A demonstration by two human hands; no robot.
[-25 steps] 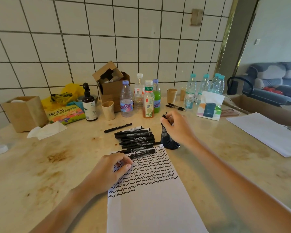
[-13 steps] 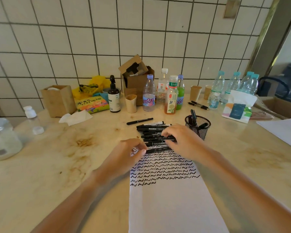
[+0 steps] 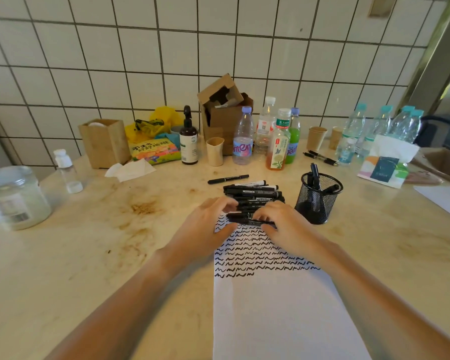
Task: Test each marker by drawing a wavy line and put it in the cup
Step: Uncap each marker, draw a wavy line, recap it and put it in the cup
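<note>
A pile of several black markers (image 3: 252,189) lies at the top edge of a white sheet (image 3: 276,307) covered with rows of wavy black lines. One more marker (image 3: 227,179) lies apart behind the pile. My left hand (image 3: 205,227) and my right hand (image 3: 286,227) meet over the nearest marker (image 3: 246,220). Each hand's curled fingers grip one end of it, and its middle shows between them. The black mesh cup (image 3: 320,203) stands just right of the pile, beside my right hand, with markers standing in it.
Bottles (image 3: 243,141), paper cups (image 3: 215,151) and an open cardboard box (image 3: 224,110) line the tiled wall. A plastic jar (image 3: 16,198) stands far left. At the right are a tissue pack (image 3: 386,165) and a second sheet (image 3: 444,201).
My right hand left the cup and came back to the pile. My left hand moved up off the sheet. Both now grip the nearest marker.
</note>
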